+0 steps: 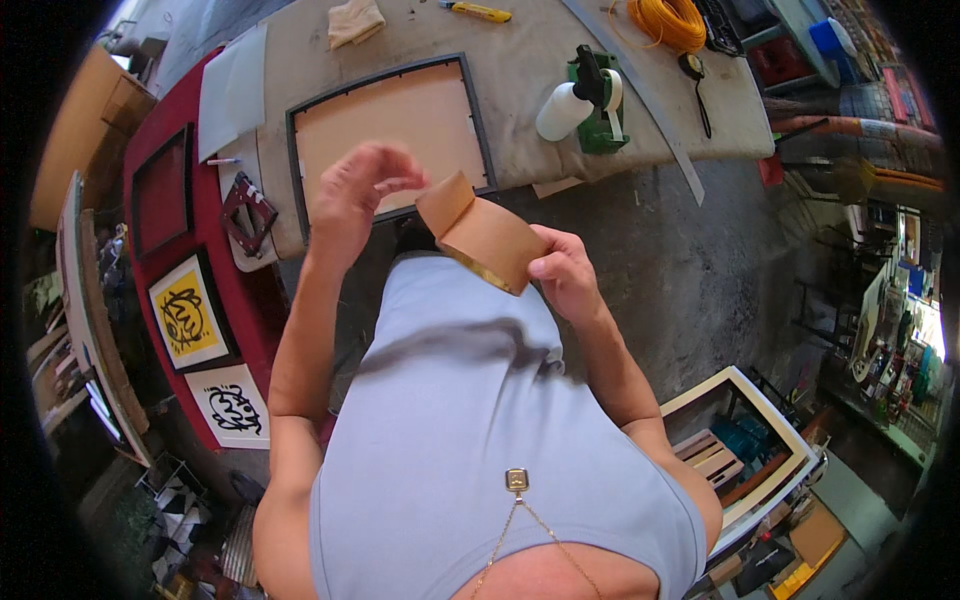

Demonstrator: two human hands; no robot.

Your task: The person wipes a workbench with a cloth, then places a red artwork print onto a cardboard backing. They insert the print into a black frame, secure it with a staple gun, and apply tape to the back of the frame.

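My right hand [568, 272] grips a roll of brown paper tape [492, 243] by its right side, in front of my shirt. A loose end of the tape [447, 203] stands up from the roll toward my left. Close to that end is my left hand [368, 190], its fingers curled and smeared by motion. Whether they touch the tape I cannot make out. Beyond my hands, a black picture frame [478, 120] with a brown backing board [390, 115] lies on the cloth-covered table [530, 30]; my left hand covers part of its near edge.
A white spray bottle [564, 112] stands by a green tape dispenser [600, 140]. Beside them lie a long metal ruler [650, 110], tape measure [692, 67], orange cable coil [668, 22] and yellow utility knife [480, 12]. Leftward are a dark red clamp [247, 215] and framed print [188, 312].
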